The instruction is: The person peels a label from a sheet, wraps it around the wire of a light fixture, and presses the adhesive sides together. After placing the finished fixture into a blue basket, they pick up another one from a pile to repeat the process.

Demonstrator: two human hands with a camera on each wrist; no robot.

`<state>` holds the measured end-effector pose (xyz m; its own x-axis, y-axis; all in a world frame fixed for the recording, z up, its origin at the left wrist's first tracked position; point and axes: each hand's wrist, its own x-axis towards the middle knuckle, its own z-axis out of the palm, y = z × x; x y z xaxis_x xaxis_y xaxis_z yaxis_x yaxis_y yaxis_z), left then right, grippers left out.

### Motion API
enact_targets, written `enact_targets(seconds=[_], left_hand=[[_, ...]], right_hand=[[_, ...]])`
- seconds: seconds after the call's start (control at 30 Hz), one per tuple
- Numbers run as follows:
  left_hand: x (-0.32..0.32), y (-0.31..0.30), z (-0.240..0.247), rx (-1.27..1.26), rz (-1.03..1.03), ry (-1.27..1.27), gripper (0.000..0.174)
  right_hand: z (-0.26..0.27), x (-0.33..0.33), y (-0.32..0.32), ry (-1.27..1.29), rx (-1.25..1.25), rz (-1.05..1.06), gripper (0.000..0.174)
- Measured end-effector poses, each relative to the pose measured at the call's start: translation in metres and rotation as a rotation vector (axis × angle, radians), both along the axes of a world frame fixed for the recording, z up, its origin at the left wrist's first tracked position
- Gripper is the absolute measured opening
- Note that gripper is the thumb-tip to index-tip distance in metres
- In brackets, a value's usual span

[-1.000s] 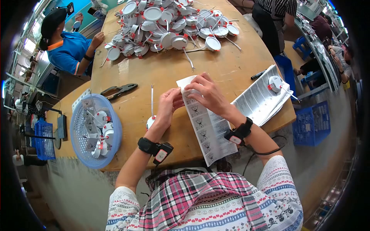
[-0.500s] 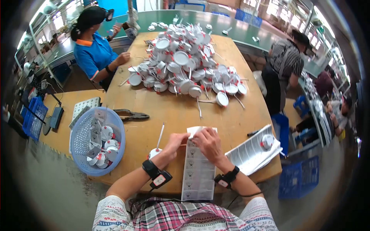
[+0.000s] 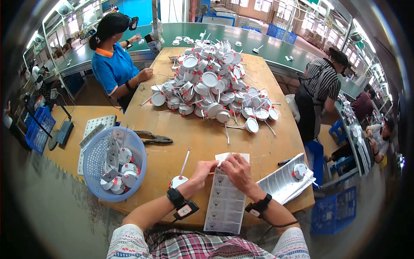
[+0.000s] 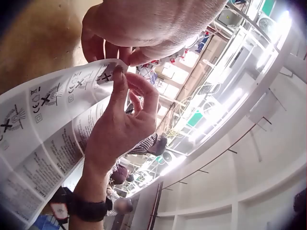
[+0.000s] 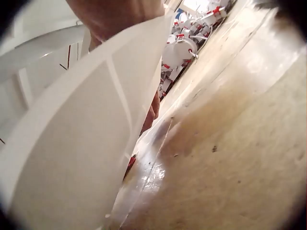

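Observation:
A long white sheet of printed labels (image 3: pixel 225 203) lies toward the person's body, its far end raised between both hands. The left hand (image 3: pixel 202 172) pinches its upper left edge with the fingertips. At the top, the right hand (image 3: pixel 238 173) grips the sheet; in the left wrist view the right thumb (image 4: pixel 118 88) presses on the printed face. The sheet's plain back (image 5: pixel 86 129) bows across the right wrist view, hiding most of the fingers. Beside the left wrist sits a round white downlight (image 3: pixel 178 181) with its cable pointing up.
A large heap of downlights (image 3: pixel 209 80) covers the table's far half. At left stand a blue basket (image 3: pixel 95 155) holding several lights and a pair of pliers (image 3: pixel 156 139). More label sheets (image 3: pixel 280 185) lie at right, with a downlight (image 3: pixel 299 171) and black marker (image 3: pixel 284 162). Two people work nearby.
The head view has tilted up, showing more of the far room. Both hands stay together at the sheet's top, and the sheet now hangs straighter toward the body.

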<state>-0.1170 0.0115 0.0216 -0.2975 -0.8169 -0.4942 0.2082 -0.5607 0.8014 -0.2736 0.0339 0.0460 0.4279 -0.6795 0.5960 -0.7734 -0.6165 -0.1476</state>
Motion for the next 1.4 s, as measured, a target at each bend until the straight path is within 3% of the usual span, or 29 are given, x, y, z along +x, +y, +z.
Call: enact_targets(seconds=[0.77, 0.97, 1.17, 1.4], left_hand=[[-0.010, -0.001, 0.000, -0.029, -0.003, -0.021, 0.022], [-0.011, -0.002, 0.000, 0.005, 0.002, -0.073, 0.019], [-0.010, -0.009, -0.015, -0.112, -0.008, -0.040, 0.020], [-0.013, -0.003, -0.004, -0.078, -0.083, -0.041, 0.022]], right_hand=[[-0.018, -0.008, -0.001, -0.032, -0.051, -0.083, 0.010], [-0.018, -0.011, 0.000, -0.036, -0.017, -0.082, 0.013], [-0.005, -0.020, 0.002, -0.292, 0.092, 0.058, 0.015], [-0.008, -0.021, 0.005, -0.220, 0.149, -0.001, 0.014]])
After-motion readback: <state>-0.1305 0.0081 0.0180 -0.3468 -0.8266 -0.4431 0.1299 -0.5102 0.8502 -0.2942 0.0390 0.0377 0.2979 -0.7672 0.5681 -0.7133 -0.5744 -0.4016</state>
